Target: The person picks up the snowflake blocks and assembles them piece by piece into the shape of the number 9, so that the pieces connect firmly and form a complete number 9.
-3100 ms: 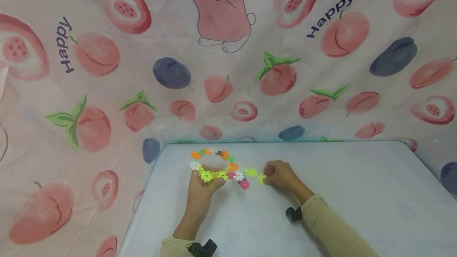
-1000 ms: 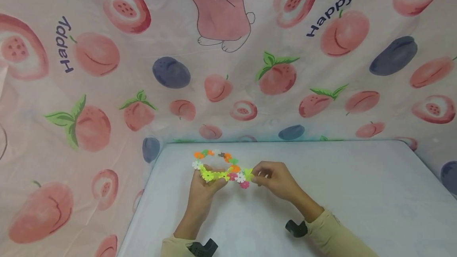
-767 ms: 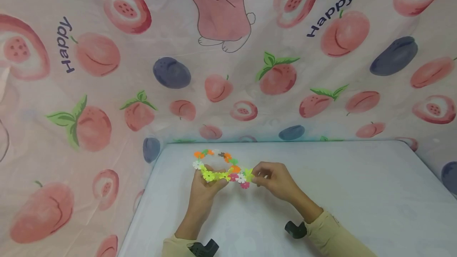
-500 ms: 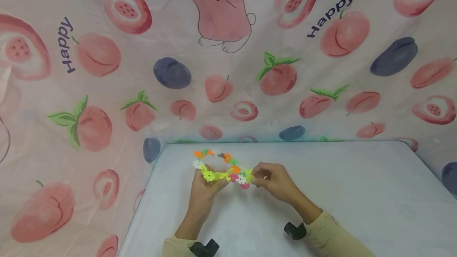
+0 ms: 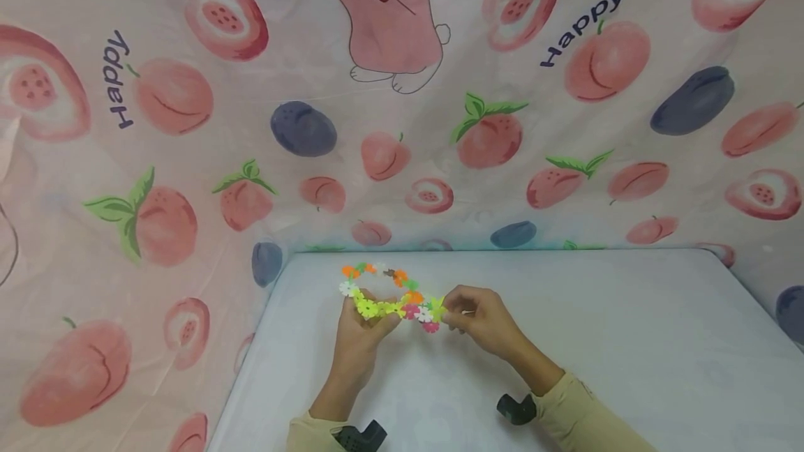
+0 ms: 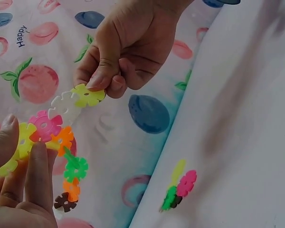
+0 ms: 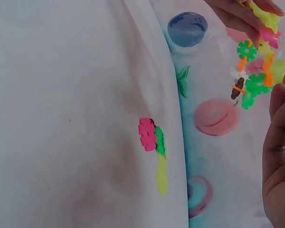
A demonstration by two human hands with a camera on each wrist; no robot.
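Observation:
A looped chain of flower-shaped interlocking plastic discs (image 5: pixel 367 308), in yellow, orange, green, white, pink and brown, is held up over the table. My left hand (image 5: pixel 359 344) grips its yellow near side, thumb in front and fingers behind. From the right, my right hand (image 5: pixel 485 318) pinches a yellow disc (image 6: pixel 89 96) between thumb and index finger. In the left wrist view this disc meets the white disc (image 6: pixel 61 109), which sits beside a pink disc (image 6: pixel 45 124) of the chain. Fingertips cover part of the yellow disc.
Loose discs lie on the white table (image 5: pixel 615 340) below the hands: a pink disc (image 7: pixel 147 134), a green disc (image 7: pixel 160 141), a yellow one (image 7: pixel 162 175) and a dark one mostly hidden. Fruit-printed cloth (image 5: pixel 402 117) hangs behind and at the left.
Since the oldest frame, my right hand has moved left, bringing the yellow disc from apart up to the chain's white disc. Over the last second both hands have stayed almost still.

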